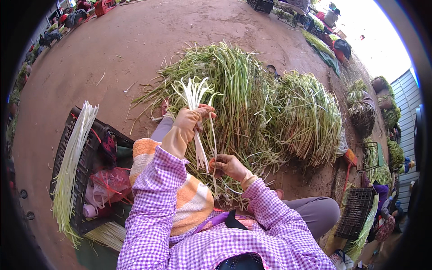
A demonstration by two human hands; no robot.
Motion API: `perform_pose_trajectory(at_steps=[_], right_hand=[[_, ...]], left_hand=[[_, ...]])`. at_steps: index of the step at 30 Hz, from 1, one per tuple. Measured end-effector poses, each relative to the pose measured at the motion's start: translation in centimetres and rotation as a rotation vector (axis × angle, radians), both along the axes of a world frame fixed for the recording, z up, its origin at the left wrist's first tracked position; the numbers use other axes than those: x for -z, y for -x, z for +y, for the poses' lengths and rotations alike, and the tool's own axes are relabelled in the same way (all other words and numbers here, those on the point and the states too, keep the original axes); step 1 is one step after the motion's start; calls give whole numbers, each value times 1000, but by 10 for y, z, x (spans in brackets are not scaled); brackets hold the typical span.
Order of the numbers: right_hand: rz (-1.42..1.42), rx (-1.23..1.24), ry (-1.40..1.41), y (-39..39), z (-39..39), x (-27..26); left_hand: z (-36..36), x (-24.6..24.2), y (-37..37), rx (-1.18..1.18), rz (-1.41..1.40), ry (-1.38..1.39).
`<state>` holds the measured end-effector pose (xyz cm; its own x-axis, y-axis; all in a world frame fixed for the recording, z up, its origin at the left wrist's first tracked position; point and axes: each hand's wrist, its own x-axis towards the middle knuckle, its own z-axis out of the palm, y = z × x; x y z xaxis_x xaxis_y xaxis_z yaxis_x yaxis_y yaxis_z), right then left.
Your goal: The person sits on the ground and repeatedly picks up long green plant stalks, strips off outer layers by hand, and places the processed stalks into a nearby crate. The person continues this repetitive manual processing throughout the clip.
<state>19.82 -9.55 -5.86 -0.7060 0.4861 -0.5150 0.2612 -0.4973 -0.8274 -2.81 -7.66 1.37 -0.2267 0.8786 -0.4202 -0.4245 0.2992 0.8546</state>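
My left hand (190, 121), in a tan glove, is closed around a small bunch of pale blanched chive-like stalks (194, 92), their ends fanning out above and hanging below the fist. One thin stalk (212, 135) runs from beside it down to my right hand (229, 167), which pinches it between thumb and fingers. Beyond both hands lies a large heap of untrimmed green leafy stalks (233, 77), with a second bundle (305, 118) on its right. An orange and white towel (192, 206) covers my lap.
At the left, a black plastic crate (89, 158) carries long pale stalks (76, 148) across its top and holds plastic bags (109, 184). Another black crate (356, 212) stands at the right. Other people work at the far edges among more bundles (361, 108).
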Motion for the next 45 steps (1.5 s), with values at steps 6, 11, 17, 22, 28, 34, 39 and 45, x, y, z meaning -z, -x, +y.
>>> perform_pose_trajectory(at_steps=[6,11,17,22,28,34,39,45], right_hand=[[-141,29,-514,-7,24,-24],[61,97,-687,6,13,6],[-665,-537,-278,-43,5,66],[-354,361,-555,-36,59,71],[-978,124,-832,10,164,64],[-883,189,-714,24,184,38],[-104,530,-596,-9,158,29],[-616,331,-404,0,157,61]], left_hand=[[2,7,-22,-150,-95,52],[-1,6,-40,-123,-74,76],[-8,-32,15,-408,-37,-204],[-10,-34,37,-230,-464,-446],[0,-25,2,-59,-438,-274],[4,-34,-7,-27,-379,-205],[7,-29,-19,-37,-173,-147],[6,-32,-26,-12,-134,-170]])
